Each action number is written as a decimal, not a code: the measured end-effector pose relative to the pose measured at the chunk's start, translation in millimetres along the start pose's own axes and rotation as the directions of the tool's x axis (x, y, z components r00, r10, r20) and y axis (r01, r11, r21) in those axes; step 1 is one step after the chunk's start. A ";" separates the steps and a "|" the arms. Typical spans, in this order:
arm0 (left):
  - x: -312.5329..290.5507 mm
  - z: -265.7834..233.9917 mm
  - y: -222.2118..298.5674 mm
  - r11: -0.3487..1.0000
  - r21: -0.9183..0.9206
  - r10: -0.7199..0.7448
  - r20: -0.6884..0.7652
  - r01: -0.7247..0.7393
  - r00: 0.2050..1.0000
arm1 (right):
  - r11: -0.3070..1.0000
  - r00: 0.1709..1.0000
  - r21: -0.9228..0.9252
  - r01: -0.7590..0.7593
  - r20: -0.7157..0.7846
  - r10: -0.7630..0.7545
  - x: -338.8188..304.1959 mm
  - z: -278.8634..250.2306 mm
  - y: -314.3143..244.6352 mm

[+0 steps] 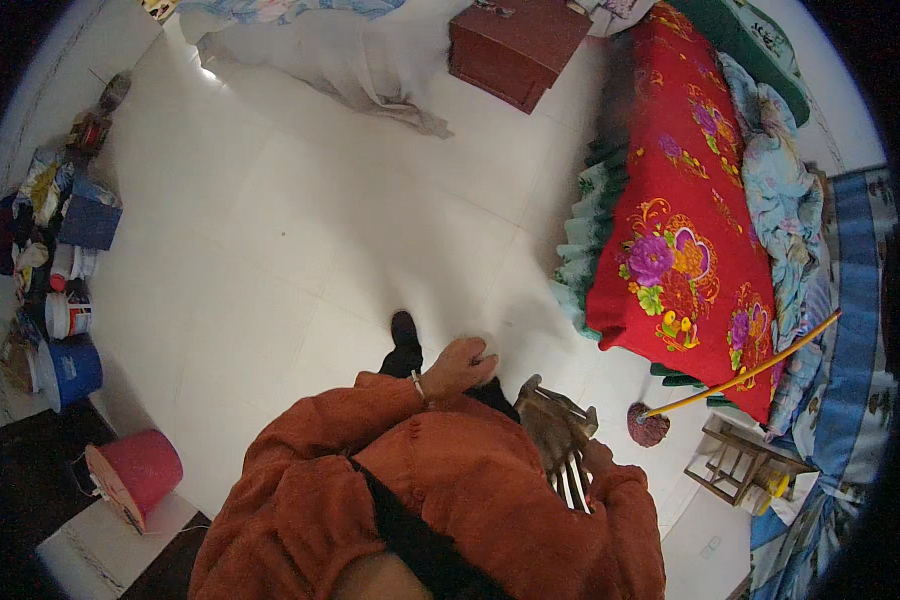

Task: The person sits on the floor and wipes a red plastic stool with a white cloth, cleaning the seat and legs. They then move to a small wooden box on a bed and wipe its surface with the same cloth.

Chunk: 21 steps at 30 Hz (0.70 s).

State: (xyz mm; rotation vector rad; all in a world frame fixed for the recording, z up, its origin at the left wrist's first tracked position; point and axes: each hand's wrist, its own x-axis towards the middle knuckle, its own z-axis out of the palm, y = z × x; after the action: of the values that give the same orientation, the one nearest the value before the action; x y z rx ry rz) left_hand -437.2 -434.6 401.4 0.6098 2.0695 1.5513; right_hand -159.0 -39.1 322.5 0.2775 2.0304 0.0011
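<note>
My left hand (457,369) is in front of my body with its fingers curled into a loose fist, and nothing shows in it. A bracelet circles that wrist. Low on my right side, my right hand (598,458) is closed on a small wooden chair (553,420) with pale slats. The chair is tilted close against my body, and my sleeve hides part of it. The fingers of the right hand are partly hidden too. Below my left hand, a black shoe (403,328) stands on the pale tiled floor (270,240).
A bed with a red flowered cover (660,255) stands at the right. Near its foot are a mop (649,424) with a yellow handle and a wooden stool (735,465). A brown cabinet (515,50) stands ahead. Leftward are a pink bucket (155,470) and a blue bucket (74,372).
</note>
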 end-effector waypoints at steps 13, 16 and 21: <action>83.1 -159.6 -17.8 0.990 0.057 -0.124 -0.082 0.129 0.989 | 0.988 0.999 0.156 0.017 -0.032 -0.012 74.2 -167.7 -172.6; 115.9 -174.6 -45.8 0.995 -0.082 -0.068 -0.083 0.062 0.994 | 0.985 0.998 0.164 -0.060 0.033 0.055 120.6 -199.0 -184.8; 172.6 -229.7 -41.9 1.000 -0.007 0.009 -0.040 -0.009 0.999 | 0.996 0.993 0.017 0.084 -0.085 -0.082 173.8 -285.6 -203.2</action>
State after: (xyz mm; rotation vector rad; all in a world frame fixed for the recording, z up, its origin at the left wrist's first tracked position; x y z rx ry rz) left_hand -716.9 -512.6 397.8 0.5910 2.0916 1.5879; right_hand -525.2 -168.6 276.5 0.2085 2.1260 -0.0602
